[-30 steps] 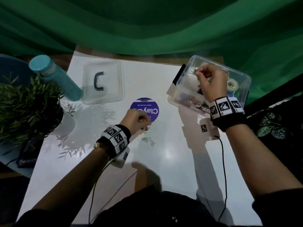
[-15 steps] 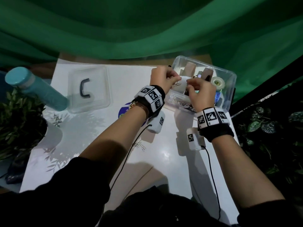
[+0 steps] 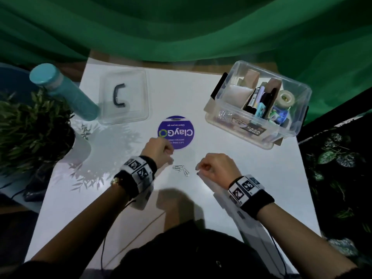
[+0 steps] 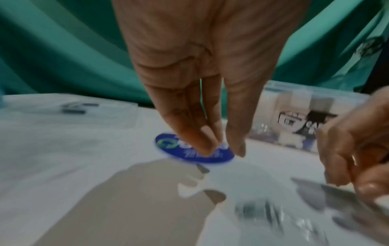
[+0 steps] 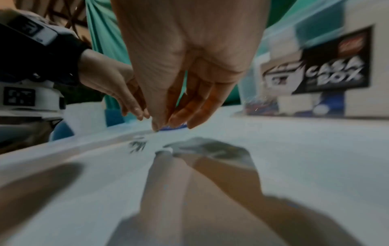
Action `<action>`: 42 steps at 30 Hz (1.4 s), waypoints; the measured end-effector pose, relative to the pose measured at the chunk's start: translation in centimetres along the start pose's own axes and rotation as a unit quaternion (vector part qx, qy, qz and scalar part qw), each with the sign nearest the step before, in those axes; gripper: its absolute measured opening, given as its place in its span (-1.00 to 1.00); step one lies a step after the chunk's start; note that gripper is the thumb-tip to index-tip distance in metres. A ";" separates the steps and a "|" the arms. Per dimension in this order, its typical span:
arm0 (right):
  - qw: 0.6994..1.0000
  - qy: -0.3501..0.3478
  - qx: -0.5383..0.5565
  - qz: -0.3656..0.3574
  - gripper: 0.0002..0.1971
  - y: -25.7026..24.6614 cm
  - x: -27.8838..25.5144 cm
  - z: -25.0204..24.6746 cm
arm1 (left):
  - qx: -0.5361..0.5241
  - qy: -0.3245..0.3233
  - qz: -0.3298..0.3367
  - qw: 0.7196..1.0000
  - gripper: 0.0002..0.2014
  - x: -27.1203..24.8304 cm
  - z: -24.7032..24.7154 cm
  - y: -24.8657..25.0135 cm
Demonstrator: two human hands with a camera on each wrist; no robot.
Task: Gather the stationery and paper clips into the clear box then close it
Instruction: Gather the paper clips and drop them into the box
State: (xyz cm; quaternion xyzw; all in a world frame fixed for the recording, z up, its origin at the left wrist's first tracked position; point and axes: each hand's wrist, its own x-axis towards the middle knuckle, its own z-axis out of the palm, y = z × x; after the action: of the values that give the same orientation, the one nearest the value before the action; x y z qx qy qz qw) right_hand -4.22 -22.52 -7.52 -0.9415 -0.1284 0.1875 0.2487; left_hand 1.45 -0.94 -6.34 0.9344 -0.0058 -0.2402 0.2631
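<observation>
Green drapery behind, white tabletop [image 3: 128, 198] below: mid-task, gathering the last loose paper clips [image 3: 180, 170]. Left hand [image 3: 159, 150] just left of the clips, fingers drawn down together over the tabletop, apparently empty. Right hand [image 3: 216, 168] just right of the clips, fingertips bunched low, nothing clearly held. Small cluster of clips between the two hands, perhaps three or four; too tangled for a sure count. One clear box [image 3: 289, 129] well beyond the clips to the right, open, already loaded with stationery. One lid [image 3: 138, 97] beyond the clips to the left, lying flat. Next, likely: a fine pinch on thin wire, a carry to the box, then lid on.
</observation>
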 end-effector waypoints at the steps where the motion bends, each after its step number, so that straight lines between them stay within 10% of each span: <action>1: 1.000 -0.029 -0.006 0.011 -0.88 -0.4 0.2 0.8 | 0.012 -0.023 -0.018 1.000 -0.69 -0.7 0.7 -1.2; 34: 0.990 0.090 0.086 0.069 -0.70 -2.1 2.6 5.0 | 0.204 0.021 0.099 0.974 -0.80 -2.7 5.0 -1.2; 42: 0.975 0.153 0.025 0.158 -0.50 -2.5 1.9 6.3 | -0.027 0.061 0.029 0.997 -0.91 -2.2 4.0 -3.6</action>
State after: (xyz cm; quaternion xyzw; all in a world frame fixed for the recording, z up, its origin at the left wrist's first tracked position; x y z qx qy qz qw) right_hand -5.53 -17.16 -11.83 -0.9608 0.0665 0.0816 0.2563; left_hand -2.69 0.49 -10.14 0.9394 -0.0105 -0.1753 0.2946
